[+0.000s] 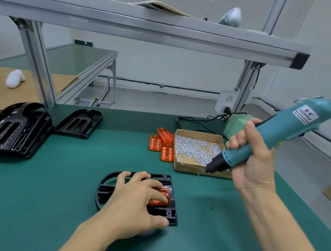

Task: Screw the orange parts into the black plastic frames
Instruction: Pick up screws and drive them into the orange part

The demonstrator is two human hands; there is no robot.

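A black plastic frame (106, 187) lies on the green mat near the table's front. An orange part (165, 193) sits in its right half. My left hand (134, 202) lies flat over the frame, its fingers pressing on the orange part and covering most of it. My right hand (250, 158) grips a teal electric screwdriver (281, 131) above the table, its black tip (209, 168) pointing down-left over the front edge of the cardboard box of screws (197, 148). Several loose orange parts (163, 144) lie just left of that box.
A stack of black frames (15, 129) and a single one (78, 123) sit at the back left by an aluminium post (37, 64). An overhead aluminium rail (152, 28) crosses above. A power supply and cables (238, 122) lie behind the box.
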